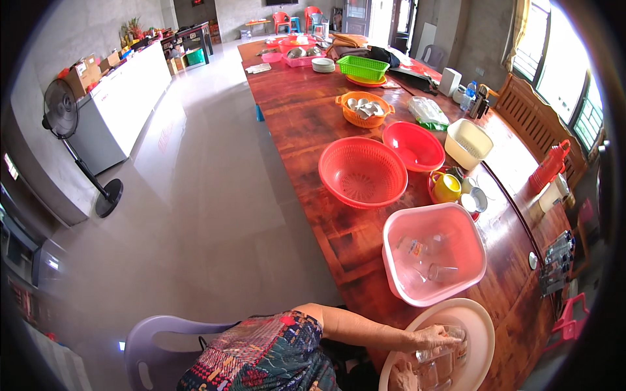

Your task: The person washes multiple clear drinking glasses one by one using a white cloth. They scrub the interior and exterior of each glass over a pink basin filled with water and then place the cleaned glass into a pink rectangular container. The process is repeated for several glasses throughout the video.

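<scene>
The pink tub (411, 225) stands on the wooden table (345, 254), with a round pale basin (481, 326) just on its near side. The clear glasses (445, 367) lie in that basin, where the raised wall probably keeps them from rolling away. The left hand (433, 337) reaches over the basin's rim, on the side toward the tub, its fingers bent over the glassware; this looks like a steadying touch from above, but I cannot tell how far the fingers close or whether they grip one glass. The right hand (405, 379), farther from the tub and cut off by the lower edge, is beside the glasses; its hold cannot be told either.

Inside the tub, a drinking glass (443, 272) lies tipped on its side, presumably stable against the flat bottom. Just beyond the tub are a red colander (363, 171) and a yellow cup (446, 188) grouped with other small ware, seemingly sorted by container.
</scene>
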A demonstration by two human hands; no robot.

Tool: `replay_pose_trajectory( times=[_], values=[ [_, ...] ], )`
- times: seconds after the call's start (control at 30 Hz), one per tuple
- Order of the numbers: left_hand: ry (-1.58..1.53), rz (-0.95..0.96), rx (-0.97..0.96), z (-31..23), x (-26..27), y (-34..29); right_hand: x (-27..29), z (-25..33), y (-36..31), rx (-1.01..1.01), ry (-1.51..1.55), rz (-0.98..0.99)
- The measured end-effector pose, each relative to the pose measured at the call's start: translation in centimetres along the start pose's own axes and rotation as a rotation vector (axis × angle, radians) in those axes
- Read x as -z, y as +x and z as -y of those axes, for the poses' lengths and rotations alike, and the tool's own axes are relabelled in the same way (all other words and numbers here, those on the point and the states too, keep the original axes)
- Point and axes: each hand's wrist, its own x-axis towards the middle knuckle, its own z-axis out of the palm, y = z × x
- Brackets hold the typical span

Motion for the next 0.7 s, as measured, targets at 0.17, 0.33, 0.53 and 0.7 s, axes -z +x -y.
replay_pose_trajectory(
  times=[0.17, 0.33, 0.53, 0.7],
  values=[
    [-0.181, -0.054, -0.047, 1.5, -1.4, 1.2, 4.1, 0.6, -5.5, -0.053, 0.320, -0.466],
    [-0.504, -0.008, 0.156, 0.4, -2.8, 1.1, 7.8, 5.1, -5.2, -0.244, 0.349, -1.217],
    [-0.956, 0.519, -0.007, 0.9, -5.8, 0.6, 8.1, 3.0, -2.8, -0.425, 0.107, -1.275],
    [-0.556, 0.077, 0.257, 0.4, -7.1, -0.2, 8.5, 0.0, -3.7, -0.611, 0.366, -1.264]
  ],
)
